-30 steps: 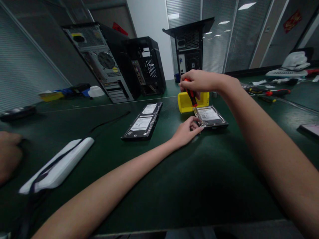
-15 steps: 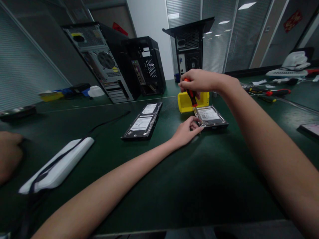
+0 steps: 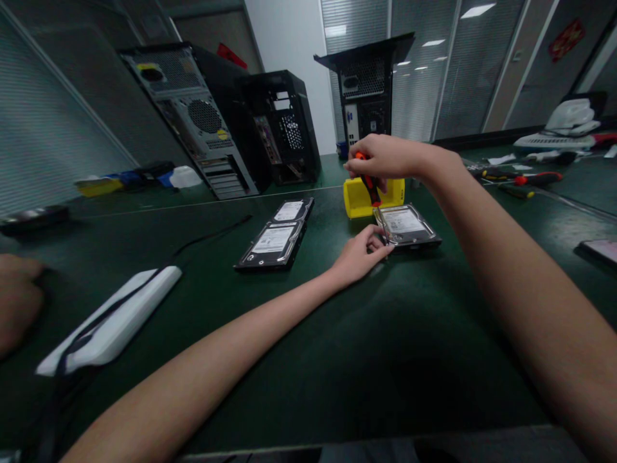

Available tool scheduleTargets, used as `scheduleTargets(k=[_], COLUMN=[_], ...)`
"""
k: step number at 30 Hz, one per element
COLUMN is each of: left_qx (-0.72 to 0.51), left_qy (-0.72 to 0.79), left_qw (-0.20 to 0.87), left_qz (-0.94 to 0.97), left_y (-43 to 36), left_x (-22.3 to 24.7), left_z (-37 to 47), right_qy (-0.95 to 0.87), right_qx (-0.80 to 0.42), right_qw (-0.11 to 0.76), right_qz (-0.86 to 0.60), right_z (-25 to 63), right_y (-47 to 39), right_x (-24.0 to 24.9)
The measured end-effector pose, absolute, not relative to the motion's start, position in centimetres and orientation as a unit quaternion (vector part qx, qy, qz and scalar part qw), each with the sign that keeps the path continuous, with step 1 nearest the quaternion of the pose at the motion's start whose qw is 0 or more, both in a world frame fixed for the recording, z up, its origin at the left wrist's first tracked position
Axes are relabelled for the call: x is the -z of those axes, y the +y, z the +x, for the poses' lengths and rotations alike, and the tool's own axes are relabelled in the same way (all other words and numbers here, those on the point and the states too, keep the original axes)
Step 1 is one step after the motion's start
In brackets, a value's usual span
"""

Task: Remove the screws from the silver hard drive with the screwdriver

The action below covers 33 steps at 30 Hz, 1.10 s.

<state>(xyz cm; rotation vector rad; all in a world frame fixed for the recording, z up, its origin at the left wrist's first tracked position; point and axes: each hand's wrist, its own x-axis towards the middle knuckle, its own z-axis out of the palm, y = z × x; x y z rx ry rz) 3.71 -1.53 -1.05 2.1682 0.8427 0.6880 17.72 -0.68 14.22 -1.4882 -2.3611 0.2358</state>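
My right hand (image 3: 375, 159) is wrapped round the red and black handle of a screwdriver (image 3: 372, 190), whose shaft slants down to the near left corner of a hard drive (image 3: 409, 225). At that corner my left hand (image 3: 361, 253) has its thumb and fingers pinched round the screwdriver's tip; whether a screw is between them is too small to tell. A yellow tray (image 3: 354, 200) stands just behind the drive. To the left, two more hard drives (image 3: 274, 239) lie end to end on the dark green table (image 3: 308, 360).
Computer cases (image 3: 207, 122) stand at the back, another (image 3: 365, 96) behind my right hand. A white power strip (image 3: 116, 315) with a black cable lies at left, near another person's hand (image 3: 19, 299). Tools (image 3: 525, 179) lie at right.
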Motion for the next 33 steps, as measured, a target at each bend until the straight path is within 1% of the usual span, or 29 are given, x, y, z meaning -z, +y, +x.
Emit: scheduleTargets(k=[33], left_qx=[-0.267], left_qy=[0.330], left_qw=[0.354], left_qz=[0.833], left_y=[-1.73], left_x=[0.88], left_z=[3.81], right_qy=[-0.829], right_qx=[-0.077], right_qw=[0.183], right_qz=[-0.523], right_z=[17.86], right_y=[-0.17], right_x=[-13.65])
